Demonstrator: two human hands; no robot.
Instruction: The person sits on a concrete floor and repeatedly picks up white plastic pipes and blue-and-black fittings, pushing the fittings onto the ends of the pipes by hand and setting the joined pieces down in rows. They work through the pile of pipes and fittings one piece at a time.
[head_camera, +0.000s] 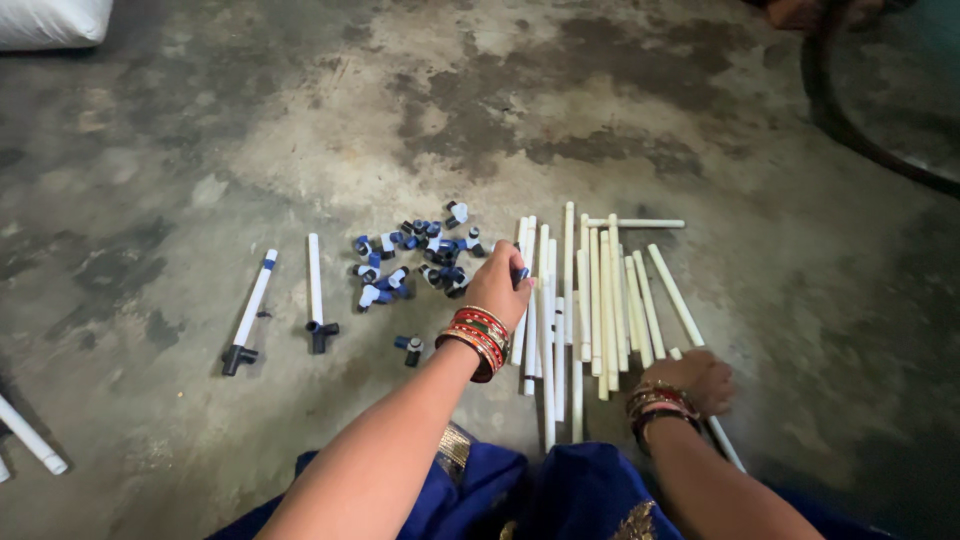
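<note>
the left hand (497, 285) is closed on a small blue fitting (521, 273) at the left edge of the white pipes (600, 300) lying side by side on the concrete floor (300, 120). the right hand (700, 378) grips one white pipe (690, 325) at the row's right edge. a heap of blue and black fittings (415, 255) lies just left of the left hand

On a concrete floor (300, 130), a heap of small pipe fittings (415, 256) lies left of a row of pipes (590, 300). Two assembled pipes (285, 300) lie further left. The left hand (498, 285) sits between heap and row; the right hand (700, 380) rests on the row's near right end.
</note>
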